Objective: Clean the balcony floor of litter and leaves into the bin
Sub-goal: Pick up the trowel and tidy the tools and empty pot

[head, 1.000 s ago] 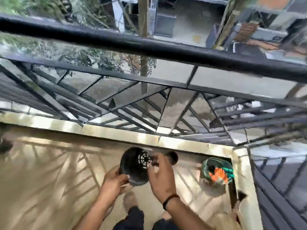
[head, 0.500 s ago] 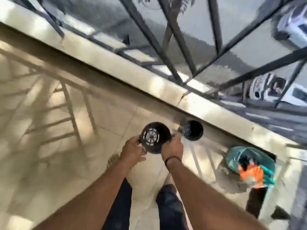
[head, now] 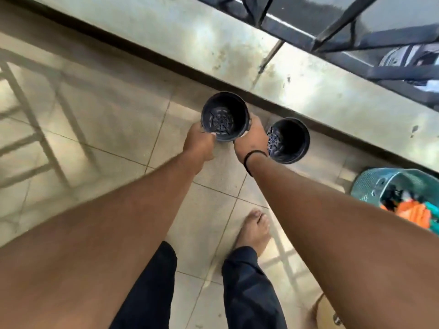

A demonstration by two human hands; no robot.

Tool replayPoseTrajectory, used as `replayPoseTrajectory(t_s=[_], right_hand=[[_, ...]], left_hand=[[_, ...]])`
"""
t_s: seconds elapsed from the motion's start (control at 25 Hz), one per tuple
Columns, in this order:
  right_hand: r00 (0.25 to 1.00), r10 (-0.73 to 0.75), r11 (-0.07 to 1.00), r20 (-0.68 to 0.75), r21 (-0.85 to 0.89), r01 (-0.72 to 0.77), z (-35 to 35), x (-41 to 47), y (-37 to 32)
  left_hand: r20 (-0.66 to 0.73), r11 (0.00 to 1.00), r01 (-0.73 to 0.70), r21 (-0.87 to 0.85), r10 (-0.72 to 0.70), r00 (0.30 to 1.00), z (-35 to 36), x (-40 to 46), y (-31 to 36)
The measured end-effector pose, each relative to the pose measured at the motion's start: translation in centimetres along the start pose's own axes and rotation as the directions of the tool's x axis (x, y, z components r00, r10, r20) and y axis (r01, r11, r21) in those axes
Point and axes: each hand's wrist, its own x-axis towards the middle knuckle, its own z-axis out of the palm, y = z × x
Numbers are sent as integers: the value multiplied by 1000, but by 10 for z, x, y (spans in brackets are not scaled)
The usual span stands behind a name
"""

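Pot held over balcony floor

Tiled floor [head: 114, 119] is spread open to the left of the hands, bounded beyond them by a raised ledge [head: 190, 36]. A teal bin [head: 370, 184] sits to the right. A black perforated pot [head: 224, 116] is gripped by left hand [head: 198, 143] and right hand [head: 251, 138]; a second pot [head: 289, 140] stands just right.

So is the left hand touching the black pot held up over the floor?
Touching. The head view shows the left hand gripping the black pot's rim.

Beige tiled floor [head: 114, 119] with railing shadows; a stained pale ledge [head: 190, 36] beneath what seems a dark metal railing [head: 356, 27].
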Motion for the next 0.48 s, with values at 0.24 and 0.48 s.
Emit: replayPoseTrajectory(t_s=[0.24,0.48], right_hand=[[1000,13,995,27,98,-15,2,6,-6],[1000,15,986,20,167,-18,-14,-7,-9]], left_hand=[[42,998,34,53,-36,998,-7,1,8],[-94,1000,13,21,-11,996,0,-14,2]])
